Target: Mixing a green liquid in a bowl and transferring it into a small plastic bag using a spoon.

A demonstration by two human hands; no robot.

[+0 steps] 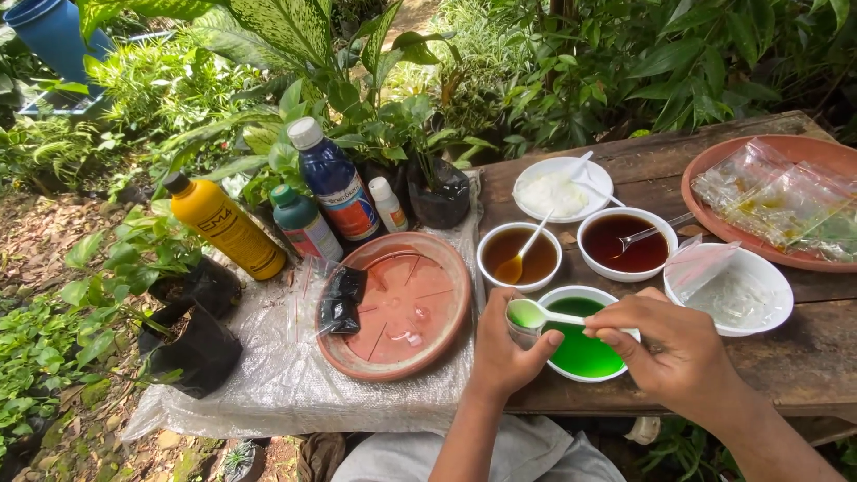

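A white spoon (pixel 536 314) filled with green liquid is gripped by its handle in the closed fingers of the right hand (pixel 674 344), its bowl held over a small clear cup (pixel 522 332) around which the left hand (pixel 507 353) is wrapped. Just behind them, at the near edge of the wooden surface (pixel 803 357), a white bowl of green liquid (pixel 585 350) is partly covered by the right hand. Further back, two bowls of brown liquid (pixel 520 256) (pixel 627 243), each with a spoon, and a plate of white powder (pixel 562 189) are set. To the left, a terracotta saucer (pixel 402 303) with black packets (pixel 341 299) is laid on plastic sheeting, backed by four bottles (pixel 332 183). The cup's contents cannot be made out behind the fingers. A tray of clear bags (pixel 786 201) is cut off at the right edge.
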